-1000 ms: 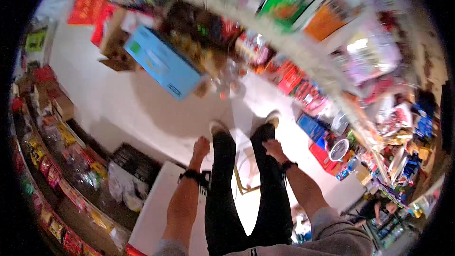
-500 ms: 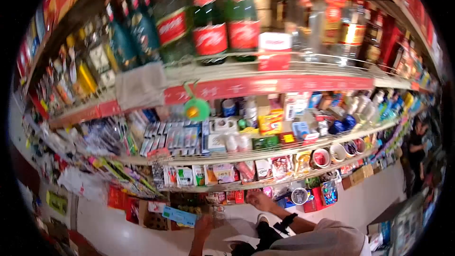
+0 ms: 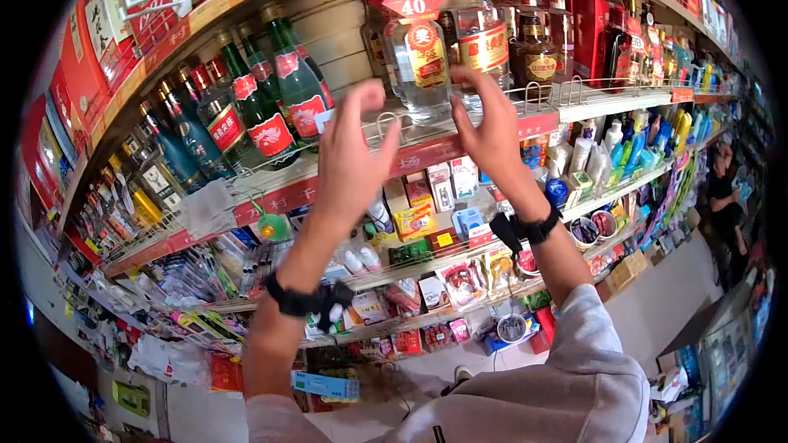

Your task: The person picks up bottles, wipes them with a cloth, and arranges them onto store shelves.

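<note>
Both my hands are raised at the upper shelf, on either side of a clear glass liquor bottle (image 3: 419, 74). A red tag marked 40 sits around that bottle's neck. My left hand (image 3: 351, 152) has its fingers curved and apart, with nothing between them. Just behind it stands a green bottle with a red label (image 3: 302, 90). My right hand (image 3: 490, 127) is also open, its thumb and index finger close to the clear bottle's right side; I cannot tell whether they touch it. Behind the right fingertips is another clear bottle with a red cap (image 3: 483, 41).
A wire guard rail (image 3: 603, 86) runs along the shelf's front edge. Blue bottles (image 3: 193, 143) stand to the left, dark bottles (image 3: 538, 53) to the right. Lower shelves hold packets and toiletries. A green round tag (image 3: 273, 227) hangs from the edge. Another person (image 3: 726, 205) is far right.
My two hands have risen from low near the floor to the upper shelf. The view has shifted right along the bottles, and the picture is sharper.
</note>
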Available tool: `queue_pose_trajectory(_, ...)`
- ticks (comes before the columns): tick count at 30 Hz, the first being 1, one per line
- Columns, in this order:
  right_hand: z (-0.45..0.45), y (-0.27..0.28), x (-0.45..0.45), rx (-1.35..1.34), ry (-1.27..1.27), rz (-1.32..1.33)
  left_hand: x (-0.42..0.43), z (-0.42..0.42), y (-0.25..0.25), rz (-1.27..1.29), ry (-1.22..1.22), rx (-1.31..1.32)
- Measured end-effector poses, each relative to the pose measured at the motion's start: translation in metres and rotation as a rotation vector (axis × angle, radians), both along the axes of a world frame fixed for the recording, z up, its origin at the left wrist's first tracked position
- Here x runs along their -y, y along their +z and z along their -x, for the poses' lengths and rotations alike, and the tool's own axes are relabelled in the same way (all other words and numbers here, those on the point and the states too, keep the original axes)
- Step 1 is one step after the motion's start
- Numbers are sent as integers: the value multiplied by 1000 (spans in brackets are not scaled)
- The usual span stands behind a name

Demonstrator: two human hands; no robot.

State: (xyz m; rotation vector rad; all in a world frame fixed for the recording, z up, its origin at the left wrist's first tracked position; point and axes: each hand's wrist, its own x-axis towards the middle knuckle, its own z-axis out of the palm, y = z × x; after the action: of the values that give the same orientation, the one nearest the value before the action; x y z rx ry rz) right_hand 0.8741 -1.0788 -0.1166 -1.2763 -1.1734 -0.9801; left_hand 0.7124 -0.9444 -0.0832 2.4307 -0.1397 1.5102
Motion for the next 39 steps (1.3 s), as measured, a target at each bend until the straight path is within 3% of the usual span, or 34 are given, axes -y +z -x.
queue_pose_trajectory(4, -21, 8, -8, -60, -46, 5, -28, -76, 32, 47, 57, -47)
queue_pose_trajectory(6, -23, 8, -9, -145, -67, 70, -39, -103, 33, 69, 107, -81)
queue_pose_trajectory(8, -28, 3, -14, -137, -55, 69, -48, -125, 31, 290, -31, -217)
queue_pose_trajectory(11, -32, -1, -20, -139, -47, 84, -65, -148, 29, 260, 31, -312)
queue_pose_trajectory(13, -35, -3, -24, -117, -48, 98, -56, -146, 33, 282, 60, -278)
queue_pose_trajectory(15, -36, -2, -25, -105, -50, 86, -52, -140, 42, 409, -244, -489)
queue_pose_trajectory(16, -36, 0, -25, -131, -53, 86, -50, -140, 40, 439, -279, -442)
queue_pose_trajectory(20, -42, 4, -26, -106, -80, 106, -44, -131, 42, 553, -202, -496)
queue_pose_trajectory(28, -58, 7, -30, -64, -129, 75, -46, -133, 29, 401, -258, -273)
queue_pose_trajectory(33, -58, 19, -20, -134, 53, 159, -32, -114, 31, 313, -211, -215)
queue_pose_trajectory(37, -36, 33, -9, -83, 110, 28, -20, -91, 42, 183, -160, -148)
queue_pose_trajectory(39, -28, 42, -6, 13, 131, -59, -16, -80, 49, 26, -218, 50)
